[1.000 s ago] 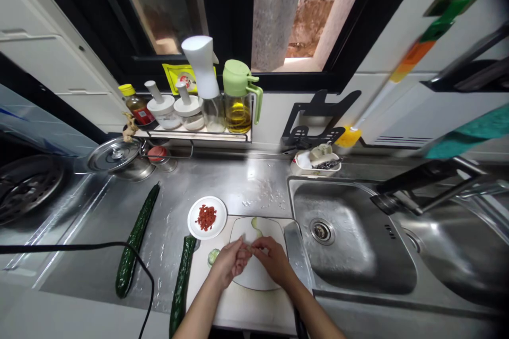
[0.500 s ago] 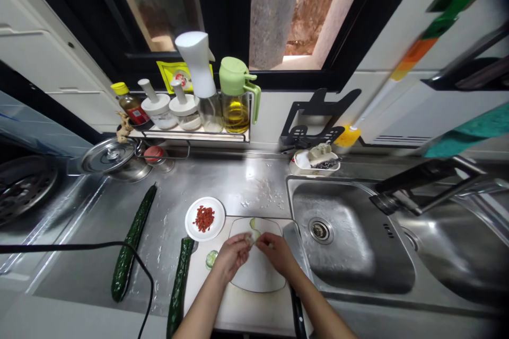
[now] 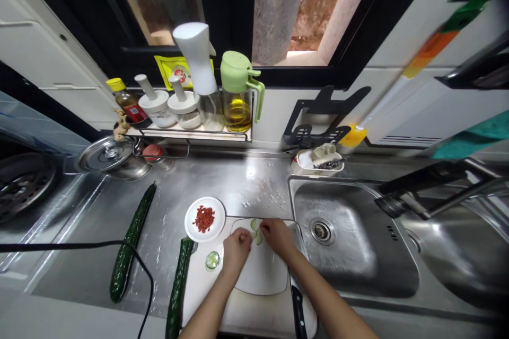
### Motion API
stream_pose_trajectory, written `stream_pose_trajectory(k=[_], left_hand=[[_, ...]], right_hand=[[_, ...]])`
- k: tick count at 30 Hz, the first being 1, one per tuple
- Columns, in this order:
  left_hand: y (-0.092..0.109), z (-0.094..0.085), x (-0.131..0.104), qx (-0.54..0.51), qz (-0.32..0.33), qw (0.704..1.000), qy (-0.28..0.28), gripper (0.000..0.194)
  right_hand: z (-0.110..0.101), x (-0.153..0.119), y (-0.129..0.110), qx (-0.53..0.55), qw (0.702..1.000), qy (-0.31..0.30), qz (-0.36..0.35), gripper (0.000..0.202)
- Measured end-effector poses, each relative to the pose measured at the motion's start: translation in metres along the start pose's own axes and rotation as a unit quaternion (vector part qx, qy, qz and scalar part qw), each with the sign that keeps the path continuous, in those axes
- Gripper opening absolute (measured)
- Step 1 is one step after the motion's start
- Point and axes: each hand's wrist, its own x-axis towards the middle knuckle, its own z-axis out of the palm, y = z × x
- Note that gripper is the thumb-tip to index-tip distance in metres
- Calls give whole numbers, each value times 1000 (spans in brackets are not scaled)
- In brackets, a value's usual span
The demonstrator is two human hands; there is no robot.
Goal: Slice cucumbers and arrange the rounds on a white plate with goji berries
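My left hand (image 3: 237, 249) is closed above the left part of a white rounded-square plate (image 3: 262, 278). What its curled fingers hold, if anything, is hidden. My right hand (image 3: 278, 237) pinches its fingertips together at the plate's far side, beside thin cucumber slices (image 3: 259, 237); anything in the pinch is too small to make out. The plate lies on a light cutting board (image 3: 202, 296). Left of my left hand rests a small pile of cucumber slices (image 3: 212, 260). A knife (image 3: 298, 310) with a black handle lies along the board's right side.
A cucumber (image 3: 178, 286) lies against the board's left edge, and another cucumber (image 3: 133, 243) farther left. Behind the board stands a white dish (image 3: 191, 221) of red berries. The sink (image 3: 353, 243) is on the right. A black cable (image 3: 79, 246) crosses the left foreground.
My hands have moved apart. The right one has shifted right and slightly away from me; the left has turned and its fingers are more curled. The slices on the plate show more fully.
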Motion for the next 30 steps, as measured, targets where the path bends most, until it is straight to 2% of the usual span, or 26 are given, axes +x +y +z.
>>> stream_pose_trajectory(k=[5, 12, 24, 30], left_hand=[[9, 4, 0, 98, 30, 994, 26, 18], [18, 2, -2, 119, 28, 992, 21, 20], [12, 5, 1, 151, 73, 985, 44, 26], [10, 5, 0, 184, 85, 979, 19, 21]], right_hand=[[3, 3, -1, -68, 998, 11, -12, 22], [10, 3, 2, -113, 993, 30, -28, 23], [19, 1, 6, -159, 983, 70, -59, 11], [24, 1, 11, -173, 978, 88, -83, 15]])
